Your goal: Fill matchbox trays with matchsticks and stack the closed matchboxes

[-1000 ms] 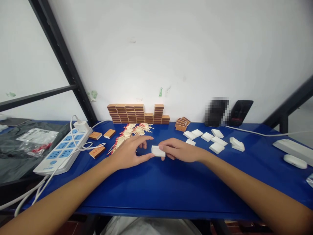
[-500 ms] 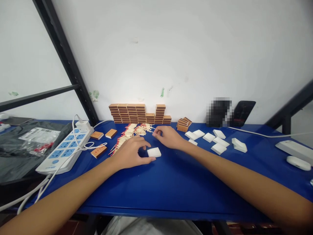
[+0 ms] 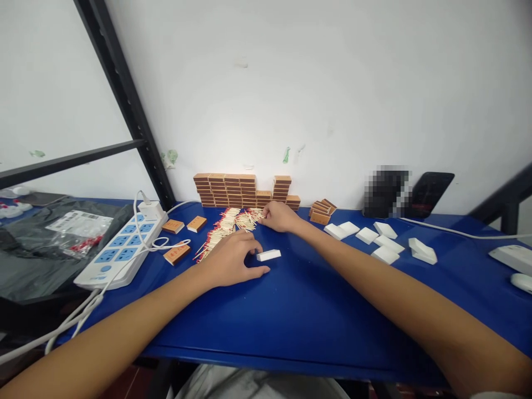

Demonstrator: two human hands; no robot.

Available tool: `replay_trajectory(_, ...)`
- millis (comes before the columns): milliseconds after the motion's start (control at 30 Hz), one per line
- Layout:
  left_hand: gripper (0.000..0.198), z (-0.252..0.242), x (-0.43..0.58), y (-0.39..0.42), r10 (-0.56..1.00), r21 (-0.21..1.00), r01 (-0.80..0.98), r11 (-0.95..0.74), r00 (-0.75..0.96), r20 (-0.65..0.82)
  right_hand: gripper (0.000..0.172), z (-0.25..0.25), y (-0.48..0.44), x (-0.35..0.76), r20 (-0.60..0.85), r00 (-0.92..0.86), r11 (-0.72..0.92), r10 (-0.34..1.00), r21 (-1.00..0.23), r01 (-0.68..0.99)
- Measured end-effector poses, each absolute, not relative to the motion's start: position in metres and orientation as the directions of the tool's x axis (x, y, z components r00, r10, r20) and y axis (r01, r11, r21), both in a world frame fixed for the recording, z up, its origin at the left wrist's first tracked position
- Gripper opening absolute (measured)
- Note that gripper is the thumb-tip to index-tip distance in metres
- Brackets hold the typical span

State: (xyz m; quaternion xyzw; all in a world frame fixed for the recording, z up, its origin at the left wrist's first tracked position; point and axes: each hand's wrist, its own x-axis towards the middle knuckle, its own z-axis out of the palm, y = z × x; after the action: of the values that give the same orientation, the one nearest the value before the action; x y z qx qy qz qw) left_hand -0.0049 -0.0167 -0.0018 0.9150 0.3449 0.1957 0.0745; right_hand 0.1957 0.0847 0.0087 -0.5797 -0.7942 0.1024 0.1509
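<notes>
My left hand [image 3: 239,259] rests over the blue table, thumb and fingers apart, beside a small white tray [image 3: 269,255] whose pale side faces me. Whether a fingertip touches that tray is hard to tell. My right hand [image 3: 279,216] is at the right end of the match pile [image 3: 224,230], its fingers pinched together; what they hold, if anything, is too small to make out. Behind the matches stand stacked brown matchboxes [image 3: 226,191] along the wall.
Several white trays [image 3: 388,244] lie at the right, near a leaning heap of matchboxes [image 3: 321,211]. Loose matchboxes [image 3: 177,254] sit beside a power strip [image 3: 124,249] with white cables at the left. A dark phone [image 3: 431,194] leans on the wall.
The white tray by my left hand has tipped, from lying flat to showing its side. My left hand has opened a little wider. My right hand has moved further into the match pile's edge.
</notes>
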Motion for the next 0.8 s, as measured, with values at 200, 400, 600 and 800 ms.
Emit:
replay_trajectory(200, 0.029, -0.001, -0.003, -0.017, 0.642, 0.266, 0.585, -0.766, 0.699, 0.315, 0.015, 0.016, 0.044, 0.231, 0.108, -0.306, 0.325, 0.946, -0.328, 0.887)
replay_trajectory(400, 0.040, -0.003, -0.001, -0.017, 0.620, 0.289, 0.550, -0.784, 0.712, 0.330, 0.016, 0.011, 0.010, 0.262, 0.040, -0.309, 0.302, 0.950, -0.361, 0.883)
replay_trajectory(600, 0.031, -0.001, -0.001, -0.018, 0.599, 0.334, 0.504, -0.796, 0.732, 0.323, 0.018, 0.017, 0.002, 0.277, 0.046, -0.331, 0.322, 0.943, -0.388, 0.864)
replay_trajectory(800, 0.033, -0.001, 0.000, -0.019, 0.579, 0.342, 0.477, -0.810, 0.746, 0.330, 0.014, 0.026, -0.010, 0.281, -0.018, -0.392, 0.365, 0.920, -0.328, 0.871)
